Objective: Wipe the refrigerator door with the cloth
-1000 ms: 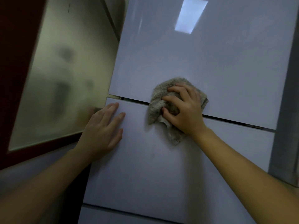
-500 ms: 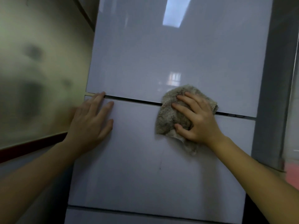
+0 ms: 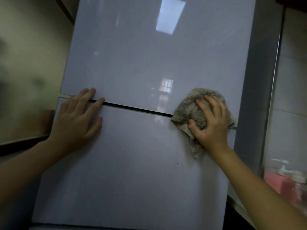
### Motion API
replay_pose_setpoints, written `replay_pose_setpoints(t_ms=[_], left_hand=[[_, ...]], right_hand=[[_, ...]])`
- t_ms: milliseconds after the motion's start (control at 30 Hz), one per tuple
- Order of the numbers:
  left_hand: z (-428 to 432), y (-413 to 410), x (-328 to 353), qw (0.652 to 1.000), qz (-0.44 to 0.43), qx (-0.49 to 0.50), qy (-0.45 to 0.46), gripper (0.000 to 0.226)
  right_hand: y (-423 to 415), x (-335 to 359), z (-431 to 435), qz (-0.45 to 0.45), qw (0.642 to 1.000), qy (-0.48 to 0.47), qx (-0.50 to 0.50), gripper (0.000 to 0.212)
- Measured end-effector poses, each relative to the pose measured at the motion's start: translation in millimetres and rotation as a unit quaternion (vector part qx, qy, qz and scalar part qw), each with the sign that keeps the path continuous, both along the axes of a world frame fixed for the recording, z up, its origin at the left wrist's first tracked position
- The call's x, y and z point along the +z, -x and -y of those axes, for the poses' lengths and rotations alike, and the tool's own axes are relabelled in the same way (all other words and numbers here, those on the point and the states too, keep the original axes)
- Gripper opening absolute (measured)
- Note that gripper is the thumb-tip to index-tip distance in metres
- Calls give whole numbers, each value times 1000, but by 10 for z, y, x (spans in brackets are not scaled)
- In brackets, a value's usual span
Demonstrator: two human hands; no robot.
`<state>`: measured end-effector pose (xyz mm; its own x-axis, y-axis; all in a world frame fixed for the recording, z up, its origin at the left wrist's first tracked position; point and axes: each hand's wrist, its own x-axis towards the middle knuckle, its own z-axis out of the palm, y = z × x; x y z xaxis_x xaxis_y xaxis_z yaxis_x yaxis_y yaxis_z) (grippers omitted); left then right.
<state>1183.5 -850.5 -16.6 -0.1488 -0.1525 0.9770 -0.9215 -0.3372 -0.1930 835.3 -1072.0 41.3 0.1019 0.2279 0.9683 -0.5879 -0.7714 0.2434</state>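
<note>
Two hands: left hand (image 3: 75,119), right hand (image 3: 211,122). One cloth (image 3: 191,110). Two door panels: upper (image 3: 149,55), lower (image 3: 132,171).

At centre right of the frame we see our right hand (image 3: 211,121) pressing a crumpled grey-brown terry cloth (image 3: 191,110) over the dark seam of the glossy pale refrigerator door (image 3: 132,55). Our left hand (image 3: 78,119) lies flat at centre left.

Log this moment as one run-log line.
phase: wiping | right hand: pressing cloth on door seam, near right edge | left hand: flat on refrigerator door, bracing
</note>
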Motion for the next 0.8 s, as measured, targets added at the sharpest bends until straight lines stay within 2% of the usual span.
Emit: replay_pose_setpoints(t_ms=[100, 233, 367, 500, 600, 800], left_hand=[[-37, -18, 41, 1000, 7, 4, -2, 58], [-123, -114, 82, 1000, 21, 13, -4, 54], [-226, -260, 49, 999, -20, 21, 26, 53], [-274, -306, 52, 1000, 4, 28, 5, 53], [-313, -337, 85, 999, 6, 39, -12, 53], [-342, -379, 167, 999, 0, 36, -24, 53]], right_hand=[[-210, 253, -139, -7, 1000, -1, 10, 60], [-763, 634, -440, -73, 997, 11, 25, 63], [-1447, 732, -816, -184, 979, 85, 20, 65], [-1732, 757, -985, -241, 961, 134, 7, 65], [-1533, 813, -858, -234, 962, 138, 10, 63], [-1134, 1164, -622, -139, 988, 67, 5, 64]])
